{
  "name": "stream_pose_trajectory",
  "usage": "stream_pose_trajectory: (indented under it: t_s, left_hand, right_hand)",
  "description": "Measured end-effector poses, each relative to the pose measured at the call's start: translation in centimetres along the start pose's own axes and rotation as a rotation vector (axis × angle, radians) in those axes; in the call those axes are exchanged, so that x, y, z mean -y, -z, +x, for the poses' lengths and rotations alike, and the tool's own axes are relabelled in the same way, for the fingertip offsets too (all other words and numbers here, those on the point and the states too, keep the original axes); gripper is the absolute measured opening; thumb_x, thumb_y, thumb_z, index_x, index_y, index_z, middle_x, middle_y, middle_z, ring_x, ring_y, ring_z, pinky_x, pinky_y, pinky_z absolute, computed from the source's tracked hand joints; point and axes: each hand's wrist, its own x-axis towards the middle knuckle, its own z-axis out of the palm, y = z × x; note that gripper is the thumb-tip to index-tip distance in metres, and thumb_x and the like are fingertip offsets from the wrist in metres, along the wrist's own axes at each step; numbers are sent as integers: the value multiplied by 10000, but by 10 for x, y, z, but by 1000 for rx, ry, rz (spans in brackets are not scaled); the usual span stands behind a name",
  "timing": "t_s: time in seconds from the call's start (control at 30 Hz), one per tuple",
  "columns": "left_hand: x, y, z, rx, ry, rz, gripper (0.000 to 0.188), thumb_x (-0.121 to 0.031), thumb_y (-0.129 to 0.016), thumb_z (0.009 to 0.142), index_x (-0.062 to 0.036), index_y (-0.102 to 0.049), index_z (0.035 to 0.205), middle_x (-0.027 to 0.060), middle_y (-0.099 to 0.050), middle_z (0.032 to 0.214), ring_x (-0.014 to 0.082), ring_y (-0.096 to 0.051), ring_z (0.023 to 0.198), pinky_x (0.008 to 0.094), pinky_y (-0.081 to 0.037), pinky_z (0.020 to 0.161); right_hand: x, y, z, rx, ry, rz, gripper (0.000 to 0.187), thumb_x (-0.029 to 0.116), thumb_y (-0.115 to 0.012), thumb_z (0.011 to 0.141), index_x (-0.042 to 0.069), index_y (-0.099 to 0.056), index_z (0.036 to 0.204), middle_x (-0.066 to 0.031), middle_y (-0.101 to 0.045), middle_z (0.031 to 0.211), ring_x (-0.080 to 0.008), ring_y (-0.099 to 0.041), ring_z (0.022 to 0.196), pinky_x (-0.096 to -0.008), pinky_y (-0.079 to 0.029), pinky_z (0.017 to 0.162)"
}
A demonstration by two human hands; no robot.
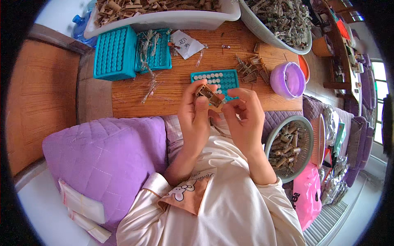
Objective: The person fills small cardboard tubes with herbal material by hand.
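Note:
My left hand (pixel 194 112) grips a small brown plastic casing (pixel 209 96), rectangular with an open hollow side facing up. At the casing's right end, the fingertips of my right hand (pixel 245 115) are pinched together; whatever lies between them is too small to make out. Just beyond both hands, partly covered by them, sits a teal tray (pixel 232 78) with rows of round holes, some filled with white round pieces (pixel 208 76). Several more brown casings (pixel 253 67) lie loosely heaped to the right of that tray.
On the wooden table (pixel 164 88) stand stacked teal trays (pixel 115 53), wire bundles (pixel 150 47), a paper slip (pixel 186 44) and a purple bowl (pixel 283 82). A white tub (pixel 176 20) of brown parts and a basin (pixel 262 28) of wires are behind. A grey basket (pixel 269 143) sits right.

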Motion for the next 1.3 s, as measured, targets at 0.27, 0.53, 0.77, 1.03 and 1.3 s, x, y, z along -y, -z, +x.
stream_pose_trajectory:
  t_s: [0.27,0.53,0.77,1.03,1.3]
  left_hand:
    - [1,2,1,65,57,-159,276,-180,-402,862,-34,-390,1096,102,-512,995,157,-557,824,208,-496,533]
    - [-1,4,6,13,242,-476,312,-171,-417,850,-19,-380,1119,125,-512,1001,248,-545,898,359,-498,735]
    - [4,3,5,17,105,-189,306,-155,-437,844,-1,-397,1106,135,-513,1016,250,-526,935,351,-447,808]
    - [10,7,7,48,-63,237,285,-59,-446,825,22,-425,1098,106,-512,1018,148,-479,967,254,-368,841]
    - [5,38,26,-28,176,-104,418,-172,-569,770,-32,-423,1136,110,-537,985,215,-547,894,317,-464,768]
  right_hand:
    - [-9,-2,-2,38,-80,19,270,-103,-506,687,4,-484,933,-112,-508,860,-196,-572,675,-264,-469,563]
    - [-15,0,12,190,-239,192,328,-120,-493,674,1,-458,976,-98,-518,919,-173,-555,799,-245,-462,660]
    - [-24,1,23,183,-86,415,318,-91,-502,663,-29,-454,971,-84,-523,916,-151,-529,860,-269,-434,767]
    - [-18,-7,40,289,-194,115,290,-15,-535,665,-24,-491,951,-66,-571,842,-125,-541,815,-254,-432,752]
    - [-76,12,78,270,-101,-99,209,78,-594,676,8,-561,870,-121,-556,753,-201,-540,661,-277,-437,613]
